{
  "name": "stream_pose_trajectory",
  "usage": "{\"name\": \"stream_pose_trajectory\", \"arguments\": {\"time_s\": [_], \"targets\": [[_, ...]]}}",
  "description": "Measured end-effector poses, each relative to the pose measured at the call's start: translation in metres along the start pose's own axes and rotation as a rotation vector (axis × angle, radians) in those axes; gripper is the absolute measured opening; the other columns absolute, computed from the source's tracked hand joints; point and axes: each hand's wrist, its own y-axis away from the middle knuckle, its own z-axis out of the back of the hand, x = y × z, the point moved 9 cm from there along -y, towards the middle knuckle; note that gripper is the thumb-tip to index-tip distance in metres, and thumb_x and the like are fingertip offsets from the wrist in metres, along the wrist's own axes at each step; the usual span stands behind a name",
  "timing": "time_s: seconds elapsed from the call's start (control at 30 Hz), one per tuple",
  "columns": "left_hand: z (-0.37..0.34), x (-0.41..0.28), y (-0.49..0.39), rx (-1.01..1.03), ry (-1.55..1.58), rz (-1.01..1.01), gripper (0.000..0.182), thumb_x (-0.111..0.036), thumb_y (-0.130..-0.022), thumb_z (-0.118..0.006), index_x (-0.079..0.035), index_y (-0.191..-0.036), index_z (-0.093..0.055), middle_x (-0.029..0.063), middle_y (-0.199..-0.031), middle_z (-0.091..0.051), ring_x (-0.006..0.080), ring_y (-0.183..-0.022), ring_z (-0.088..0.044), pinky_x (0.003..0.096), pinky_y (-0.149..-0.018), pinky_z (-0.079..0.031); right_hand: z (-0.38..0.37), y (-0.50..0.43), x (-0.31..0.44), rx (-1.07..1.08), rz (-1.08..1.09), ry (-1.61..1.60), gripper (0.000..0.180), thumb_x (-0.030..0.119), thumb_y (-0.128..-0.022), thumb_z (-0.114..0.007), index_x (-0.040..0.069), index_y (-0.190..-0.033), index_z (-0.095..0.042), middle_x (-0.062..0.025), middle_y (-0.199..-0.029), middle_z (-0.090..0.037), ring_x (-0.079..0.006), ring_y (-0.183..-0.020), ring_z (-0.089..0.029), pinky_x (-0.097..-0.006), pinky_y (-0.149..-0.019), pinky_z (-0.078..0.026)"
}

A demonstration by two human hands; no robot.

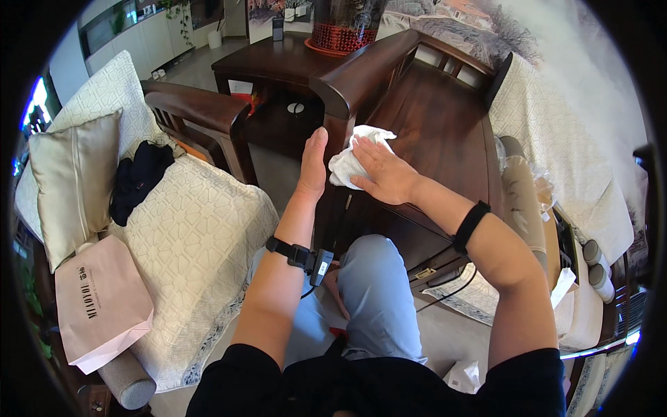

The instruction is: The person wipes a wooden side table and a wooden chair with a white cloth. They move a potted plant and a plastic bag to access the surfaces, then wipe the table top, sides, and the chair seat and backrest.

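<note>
My right hand (383,169) lies flat on a crumpled white cloth (346,166), pressing it against dark wood. Under the cloth is the front corner of a brown wooden cabinet top (435,140), beside a curved wooden armrest (338,86). My left hand (313,164) is held on edge just left of the cloth, near the armrest's front post. Its fingers are stretched out and nothing shows in it; whether it touches the wood I cannot tell. A black strap with a small device (312,263) circles my left forearm; another black strap (470,227) is on my right arm.
Left is a seat with a cream quilted cover (193,224), holding a satin cushion (78,182), dark cloth (143,177) and a pink paper bag (104,302) with writing. Behind stands a side table (266,62) with a red-based pot (344,39). A cable (453,293) hangs right of my knees.
</note>
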Motion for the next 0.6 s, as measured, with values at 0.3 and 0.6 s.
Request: {"name": "stream_pose_trajectory", "arguments": {"time_s": [0.3,0.6], "targets": [[-0.015,-0.033,0.011,-0.055,-0.634,-0.146,0.077,-0.042,-0.071,-0.083,-0.004,-0.131,-0.054,0.021,-0.124,-0.045,0.031,-0.119,-0.043,0.0395,-0.105,-0.037,0.038,0.154,-0.029,0.012,-0.355,0.032,0.058,0.036,-0.101,-0.044,0.005,-0.148,-0.033,-0.0158,-0.156,-0.029,-0.0309,-0.145,-0.027,-0.0436,-0.119,-0.02],[-0.024,-0.05,0.012,-0.058,-0.941,-0.179,0.061,-0.034,-0.073,-0.078,-0.007,-0.124,-0.058,0.0197,-0.113,-0.057,0.0313,-0.116,-0.047,0.0397,-0.1,-0.042,0.032,0.22,-0.113,0.025,-0.69,-0.047,0.059,0.053,-0.101,-0.027,0.025,-0.153,-0.028,-0.0125,-0.161,-0.02,-0.0323,-0.148,-0.016,-0.0477,-0.12,-0.011]]}}
